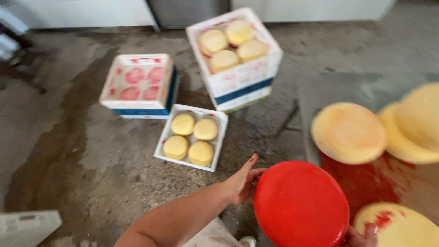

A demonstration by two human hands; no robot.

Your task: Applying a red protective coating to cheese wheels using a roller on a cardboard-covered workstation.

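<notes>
Both hands clasp the red wax-coated cheese wheel (301, 204) at its edges: the left hand (241, 183) pressed flat against its left rim, the right hand (361, 236) gripping its lower right edge, fingertips only showing. The wheel is held above the concrete floor (91, 164). Right of it lie yellow cheese wheels (349, 132) on a red-stained board (372, 183). Beyond it, up-left, sit a low box of four yellow wheels (192, 136), a stacked full crate (235, 57) and an empty crate (139, 84).
</notes>
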